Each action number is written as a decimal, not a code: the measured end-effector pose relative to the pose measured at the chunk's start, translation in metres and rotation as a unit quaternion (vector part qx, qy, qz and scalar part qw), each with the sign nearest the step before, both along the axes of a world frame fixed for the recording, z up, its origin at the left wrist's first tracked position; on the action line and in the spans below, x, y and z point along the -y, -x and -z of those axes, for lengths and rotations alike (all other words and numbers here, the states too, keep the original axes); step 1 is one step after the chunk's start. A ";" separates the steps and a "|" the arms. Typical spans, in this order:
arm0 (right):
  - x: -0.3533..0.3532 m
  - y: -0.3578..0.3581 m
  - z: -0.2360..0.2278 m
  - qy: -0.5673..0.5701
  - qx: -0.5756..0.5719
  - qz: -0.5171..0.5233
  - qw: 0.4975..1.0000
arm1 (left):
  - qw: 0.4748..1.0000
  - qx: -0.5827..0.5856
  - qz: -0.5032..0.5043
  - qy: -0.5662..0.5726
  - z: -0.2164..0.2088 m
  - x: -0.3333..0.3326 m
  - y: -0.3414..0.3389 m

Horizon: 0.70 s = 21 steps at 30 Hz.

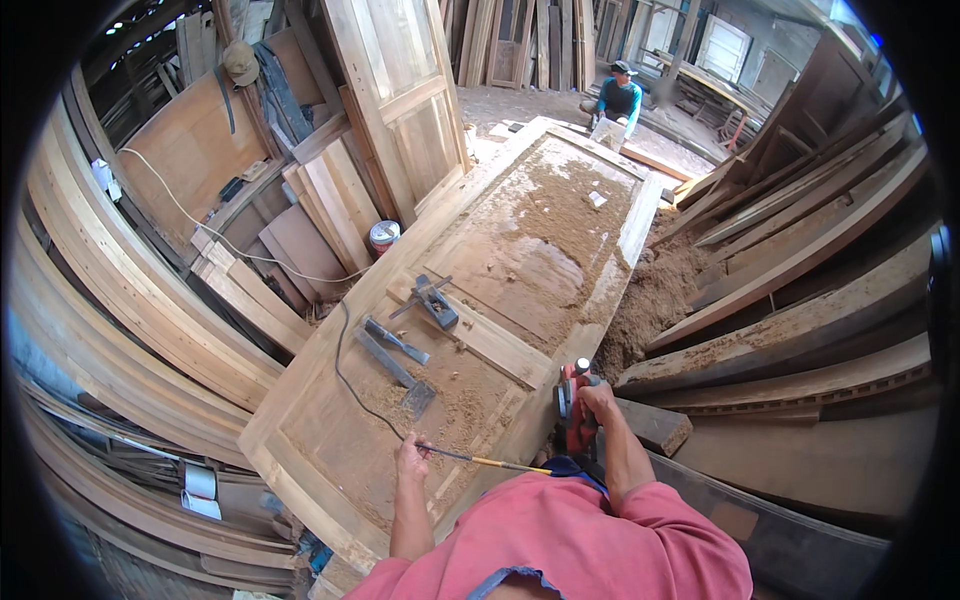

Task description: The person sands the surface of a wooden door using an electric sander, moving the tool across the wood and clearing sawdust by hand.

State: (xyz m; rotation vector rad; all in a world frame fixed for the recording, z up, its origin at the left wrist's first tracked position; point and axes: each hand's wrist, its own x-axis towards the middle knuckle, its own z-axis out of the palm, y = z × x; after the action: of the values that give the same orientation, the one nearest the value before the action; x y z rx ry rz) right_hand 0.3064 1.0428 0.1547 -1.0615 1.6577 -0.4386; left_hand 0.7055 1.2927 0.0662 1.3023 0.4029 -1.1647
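Observation:
My right hand (600,400) is closed round the handle of a red electric planer (578,428), held over the right edge of a wooden door (290,440). My left hand (413,453) is closed on the planer's power cord (372,423), which is black with a yellow stretch toward my body. The door lies flat before me, strewn with sawdust and shavings. On it, ahead of my left hand, rest a wooden hand plane (435,304), a chisel (398,342) and a hammer-like tool with a wide flat end (393,368). The planer's underside is hidden.
Curved stacks of boards (130,270) line the left, and more planks (790,310) lean at the right. A panelled door (405,100) stands upright beside a paint bucket (384,236). A person (621,98) crouches beyond the far end. Shavings (650,300) heap along the right side.

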 end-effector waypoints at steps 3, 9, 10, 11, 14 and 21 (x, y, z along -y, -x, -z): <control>0.001 0.002 0.005 -0.007 -0.020 0.000 1.000 | 0.998 0.033 0.017 -0.042 0.008 -0.002 0.002; 0.000 -0.003 0.003 -0.012 -0.059 -0.007 0.998 | 0.998 0.010 -0.060 -0.032 0.008 -0.001 -0.008; -0.001 -0.003 0.003 -0.004 -0.064 -0.012 0.998 | 0.998 0.011 -0.058 -0.035 0.005 0.001 -0.009; 0.001 0.003 0.008 -0.005 -0.065 -0.007 0.998 | 0.998 0.013 -0.047 -0.030 0.000 0.007 -0.008; -0.001 -0.004 0.009 -0.016 -0.064 -0.010 0.998 | 0.998 0.022 -0.043 -0.030 -0.008 0.005 -0.021; 0.001 0.011 0.021 0.004 -0.048 -0.011 0.999 | 1.000 0.011 -0.029 -0.004 -0.017 0.011 -0.018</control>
State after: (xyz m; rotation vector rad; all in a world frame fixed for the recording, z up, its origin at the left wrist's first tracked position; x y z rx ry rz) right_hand 0.2959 1.0422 0.1340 -1.1219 1.7282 -0.3844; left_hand 0.7235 1.2822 0.0834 1.3010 0.4263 -1.0996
